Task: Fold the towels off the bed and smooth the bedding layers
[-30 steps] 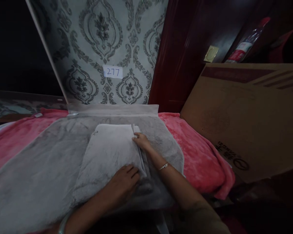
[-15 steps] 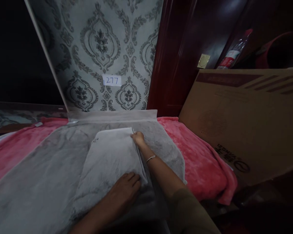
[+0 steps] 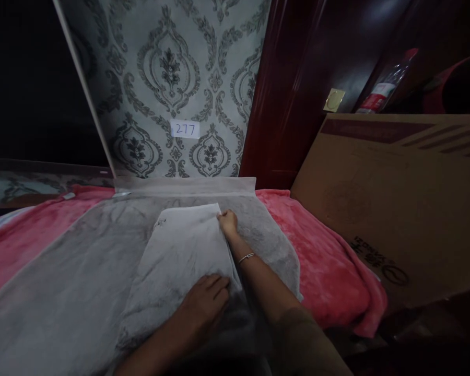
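Note:
A folded light grey plush cloth (image 3: 180, 250) lies on a darker grey blanket, its narrower end away from me. At its far right corner my right hand (image 3: 227, 222) is closed, thumb and fingers pinching the edge. Layered folds show along the right side, beside my right forearm. My left hand (image 3: 209, 297) rests flat on the near right part of the cloth, fingers stretched out and close together. A small dark detail, too blurred to name, marks the far left corner. The near end of the cloth is partly hidden by my left arm and shadow.
The grey blanket (image 3: 82, 271) spreads over a pink-red blanket (image 3: 332, 261). A large cardboard box (image 3: 391, 193) stands at the right, with a plastic bottle (image 3: 379, 94) behind its top edge. Patterned wallpaper with a paper label (image 3: 185, 129) reading 277 rises behind.
The view has turned slightly left, so everything sits further right. My right hand has drawn the cloth's far corner slightly rightward. My left hand stays on the cloth.

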Tool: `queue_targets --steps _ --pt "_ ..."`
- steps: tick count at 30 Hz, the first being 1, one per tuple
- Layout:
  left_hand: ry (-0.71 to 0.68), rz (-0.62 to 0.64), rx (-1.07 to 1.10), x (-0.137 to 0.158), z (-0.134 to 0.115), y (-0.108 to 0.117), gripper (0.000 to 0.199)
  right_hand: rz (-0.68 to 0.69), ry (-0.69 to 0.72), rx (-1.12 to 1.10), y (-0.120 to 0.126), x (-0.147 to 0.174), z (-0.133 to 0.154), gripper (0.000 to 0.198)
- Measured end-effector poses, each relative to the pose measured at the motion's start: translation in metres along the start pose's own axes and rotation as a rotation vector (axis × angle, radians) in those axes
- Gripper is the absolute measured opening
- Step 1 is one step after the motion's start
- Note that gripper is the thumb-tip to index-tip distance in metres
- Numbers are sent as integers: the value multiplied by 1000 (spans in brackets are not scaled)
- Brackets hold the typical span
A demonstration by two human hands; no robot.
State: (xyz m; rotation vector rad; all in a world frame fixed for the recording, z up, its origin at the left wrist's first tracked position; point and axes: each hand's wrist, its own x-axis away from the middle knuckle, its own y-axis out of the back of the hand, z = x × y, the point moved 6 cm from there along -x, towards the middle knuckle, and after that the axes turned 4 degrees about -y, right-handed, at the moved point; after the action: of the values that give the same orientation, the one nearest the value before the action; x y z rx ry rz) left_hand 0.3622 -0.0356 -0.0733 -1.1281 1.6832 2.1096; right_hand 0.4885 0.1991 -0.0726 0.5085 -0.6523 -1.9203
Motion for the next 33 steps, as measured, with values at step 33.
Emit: queue_targets --steps 33 --pt "-87 55 -185 4 -26 -15 8 117 78 166 14 28 -4 26"
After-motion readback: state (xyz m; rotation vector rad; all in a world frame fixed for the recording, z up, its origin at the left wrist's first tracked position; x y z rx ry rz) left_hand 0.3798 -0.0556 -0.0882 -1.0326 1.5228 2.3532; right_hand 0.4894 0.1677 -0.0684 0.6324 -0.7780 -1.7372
